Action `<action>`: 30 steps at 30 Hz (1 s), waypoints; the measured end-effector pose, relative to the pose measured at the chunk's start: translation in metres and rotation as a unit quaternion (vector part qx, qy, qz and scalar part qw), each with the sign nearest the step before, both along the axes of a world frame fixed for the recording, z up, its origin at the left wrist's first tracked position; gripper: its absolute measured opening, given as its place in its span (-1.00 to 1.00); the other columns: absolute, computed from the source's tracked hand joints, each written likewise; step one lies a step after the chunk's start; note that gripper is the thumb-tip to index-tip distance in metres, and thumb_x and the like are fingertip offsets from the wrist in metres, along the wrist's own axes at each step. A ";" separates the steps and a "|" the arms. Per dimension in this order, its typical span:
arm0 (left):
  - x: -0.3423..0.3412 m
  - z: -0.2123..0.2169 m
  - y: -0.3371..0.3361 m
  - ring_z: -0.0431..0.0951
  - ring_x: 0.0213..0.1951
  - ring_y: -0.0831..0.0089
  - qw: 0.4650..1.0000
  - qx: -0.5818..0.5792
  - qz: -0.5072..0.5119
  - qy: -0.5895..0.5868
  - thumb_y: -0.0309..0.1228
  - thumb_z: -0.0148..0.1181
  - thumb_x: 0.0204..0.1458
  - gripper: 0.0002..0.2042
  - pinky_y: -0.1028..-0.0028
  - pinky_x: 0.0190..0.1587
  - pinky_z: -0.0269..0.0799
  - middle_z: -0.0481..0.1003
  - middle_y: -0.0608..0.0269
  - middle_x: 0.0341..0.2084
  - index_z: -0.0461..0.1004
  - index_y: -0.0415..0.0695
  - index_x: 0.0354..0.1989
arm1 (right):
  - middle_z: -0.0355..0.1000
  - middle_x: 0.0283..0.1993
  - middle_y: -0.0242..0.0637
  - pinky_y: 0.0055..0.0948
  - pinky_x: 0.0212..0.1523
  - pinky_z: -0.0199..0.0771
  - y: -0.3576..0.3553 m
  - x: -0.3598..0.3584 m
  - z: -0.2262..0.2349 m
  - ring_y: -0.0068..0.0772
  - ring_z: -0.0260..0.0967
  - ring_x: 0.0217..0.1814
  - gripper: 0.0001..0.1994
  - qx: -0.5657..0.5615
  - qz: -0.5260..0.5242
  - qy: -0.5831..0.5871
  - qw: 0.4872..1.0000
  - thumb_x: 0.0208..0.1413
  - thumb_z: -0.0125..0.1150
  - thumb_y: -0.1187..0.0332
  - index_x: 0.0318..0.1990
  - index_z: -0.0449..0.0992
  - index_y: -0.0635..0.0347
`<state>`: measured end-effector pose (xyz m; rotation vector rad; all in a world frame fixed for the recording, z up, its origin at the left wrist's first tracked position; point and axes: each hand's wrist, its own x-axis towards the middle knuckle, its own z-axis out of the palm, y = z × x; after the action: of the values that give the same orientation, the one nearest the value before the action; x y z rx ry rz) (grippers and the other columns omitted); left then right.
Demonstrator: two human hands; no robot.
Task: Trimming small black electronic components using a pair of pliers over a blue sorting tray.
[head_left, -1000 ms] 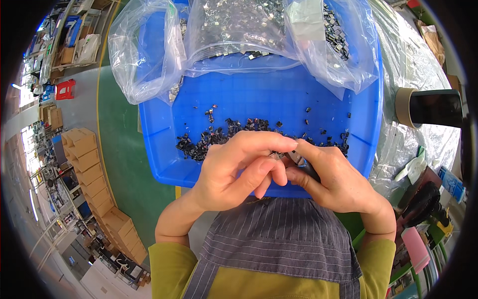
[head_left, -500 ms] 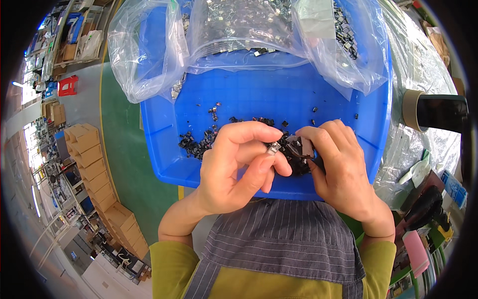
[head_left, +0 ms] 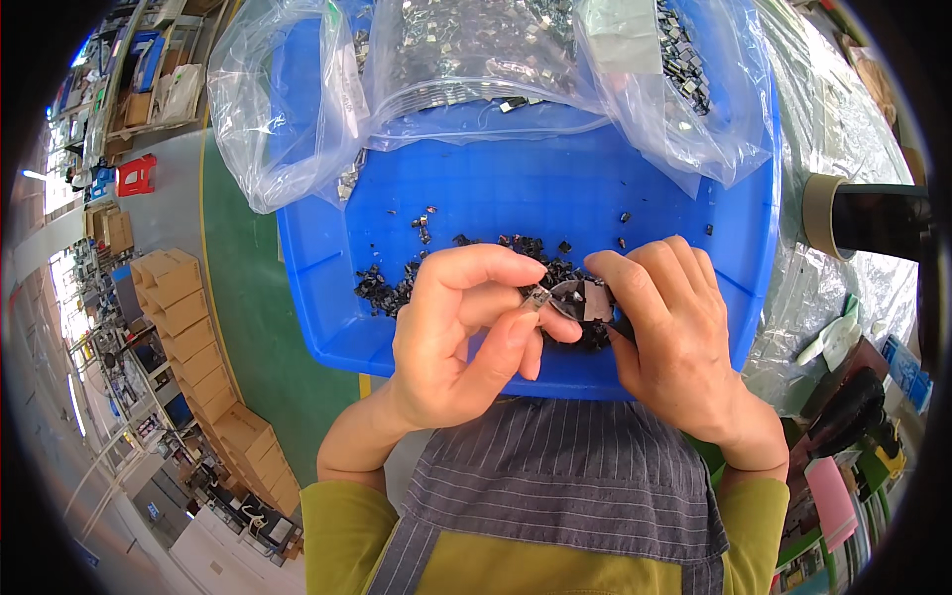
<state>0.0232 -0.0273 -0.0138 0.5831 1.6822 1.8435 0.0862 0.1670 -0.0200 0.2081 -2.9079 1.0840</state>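
Observation:
My left hand [head_left: 451, 342] pinches a small metal-and-black part [head_left: 536, 297], which looks like a connector, between thumb and fingers. My right hand [head_left: 679, 342] is wrapped round a pair of nippers [head_left: 597, 301] with a dark head; its grip is mostly hidden by the palm. The tip of the nippers meets the small part or is very close to it; which of the two I cannot tell. Both hands are above the near side of a blue plastic tub [head_left: 446, 188]. Loose black bits [head_left: 392, 290] lie heaped beneath and beside them.
A clear plastic bag [head_left: 476, 59] full of small metal parts lies across the tub's far side. To the right, a roll of tape [head_left: 821, 216] stands on plastic-covered surface, near a white glove [head_left: 831, 337]. Stacked cardboard boxes [head_left: 193, 337] stand on the left.
The nippers have turned and moved left, so their tip now reaches the small part in my left hand. My left hand has shifted slightly left.

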 end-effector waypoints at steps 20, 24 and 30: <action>0.001 -0.005 0.001 0.50 -0.56 0.45 0.989 -0.046 -0.028 0.135 -0.58 -0.07 0.18 -0.72 0.56 -0.44 0.46 0.52 -0.25 -0.30 0.03 -0.30 0.00 | 0.27 -0.33 -0.23 -0.26 -0.28 0.19 -0.003 0.003 -0.001 -0.14 0.24 -0.29 -0.49 0.014 0.003 -0.005 1.000 -0.42 0.25 0.65 -0.14 0.39 0.18; -0.001 -0.003 0.001 0.51 -0.56 0.44 0.993 -0.039 -0.037 0.105 -0.59 -0.08 0.18 -0.73 0.56 -0.45 0.45 0.52 -0.23 -0.31 0.04 -0.29 -0.01 | 0.28 -0.37 -0.23 -0.27 -0.33 0.23 -0.003 0.005 0.000 -0.12 0.27 -0.33 -0.51 -0.002 0.007 -0.028 1.000 -0.39 0.24 0.66 -0.15 0.38 0.18; -0.004 0.004 0.001 0.47 -0.56 0.57 0.999 0.006 -0.018 -0.035 -0.63 -0.07 0.17 -0.74 0.61 -0.48 0.42 0.54 -0.04 -0.35 0.12 -0.29 0.01 | 0.37 -0.39 -0.16 -0.18 -0.37 0.38 -0.002 0.003 0.005 -0.04 0.38 -0.34 -0.74 -0.167 0.023 -0.112 0.979 -0.12 0.17 0.59 -0.21 0.37 0.21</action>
<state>0.0196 -0.0264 -0.0098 0.5437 1.6049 1.8294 0.0894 0.1648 -0.0154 0.1527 -2.8519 1.6814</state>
